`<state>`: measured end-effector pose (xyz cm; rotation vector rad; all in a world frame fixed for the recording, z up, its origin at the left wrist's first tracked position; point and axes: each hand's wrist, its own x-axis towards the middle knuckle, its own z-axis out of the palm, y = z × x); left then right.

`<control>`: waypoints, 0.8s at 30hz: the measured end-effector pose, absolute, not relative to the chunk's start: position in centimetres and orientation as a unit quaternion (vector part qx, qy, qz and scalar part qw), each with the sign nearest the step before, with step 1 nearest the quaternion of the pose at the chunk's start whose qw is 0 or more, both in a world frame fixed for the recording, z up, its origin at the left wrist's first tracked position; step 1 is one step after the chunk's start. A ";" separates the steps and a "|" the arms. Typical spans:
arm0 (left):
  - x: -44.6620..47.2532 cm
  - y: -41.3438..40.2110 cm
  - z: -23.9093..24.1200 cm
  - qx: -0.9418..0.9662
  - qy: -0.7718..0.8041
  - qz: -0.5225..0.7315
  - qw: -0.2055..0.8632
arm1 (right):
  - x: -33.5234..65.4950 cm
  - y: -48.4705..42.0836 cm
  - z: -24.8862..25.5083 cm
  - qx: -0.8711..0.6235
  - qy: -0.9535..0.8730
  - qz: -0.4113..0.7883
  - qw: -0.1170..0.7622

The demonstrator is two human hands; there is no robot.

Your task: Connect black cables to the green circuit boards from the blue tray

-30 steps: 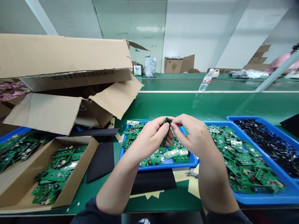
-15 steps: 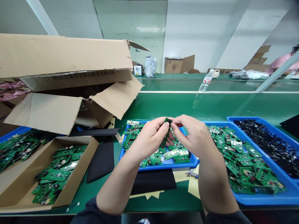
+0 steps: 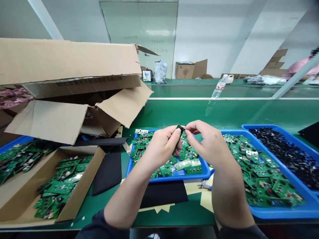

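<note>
Over the middle blue tray (image 3: 205, 173), my left hand (image 3: 160, 147) is closed round a narrow green circuit board (image 3: 179, 127), tilted with its upper end showing past the thumb. My right hand (image 3: 209, 142) is beside that upper end, thumb and forefinger pinched at a small dark piece (image 3: 183, 129); its exact kind is too small to make out. Most of the board is hidden by my left fingers. Loose circuit boards (image 3: 190, 167) lie in the tray beneath both hands.
To the right stand a blue tray (image 3: 267, 212) of circuit boards and another of small black parts (image 3: 286, 152). An open cardboard box (image 3: 82, 199) of boards is at left, below a large carton (image 3: 67, 61). Blue-handled cutters (image 3: 205, 185) lie near the front; a bottle (image 3: 219, 87) stands behind.
My right fingers have shifted slightly right, away from the board's end, with a small dark piece at their tips. My left hand keeps its hold on the board, which has turned slightly.
</note>
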<state>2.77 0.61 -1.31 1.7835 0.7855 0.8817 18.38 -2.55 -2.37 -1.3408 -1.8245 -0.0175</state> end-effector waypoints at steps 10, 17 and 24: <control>2.7 0.4 -1.0 0.734 0.333 0.372 0.460 | 18.7 -2.1 -2.8 -0.516 -0.682 -0.046 0.515; 2.3 0.8 -1.4 0.718 0.320 0.396 0.474 | 19.4 -2.4 -2.3 -0.455 -0.660 -0.085 0.591; 2.4 0.7 -1.1 0.730 0.312 0.381 0.473 | 18.7 -2.7 -2.0 -0.444 -0.679 -0.064 0.581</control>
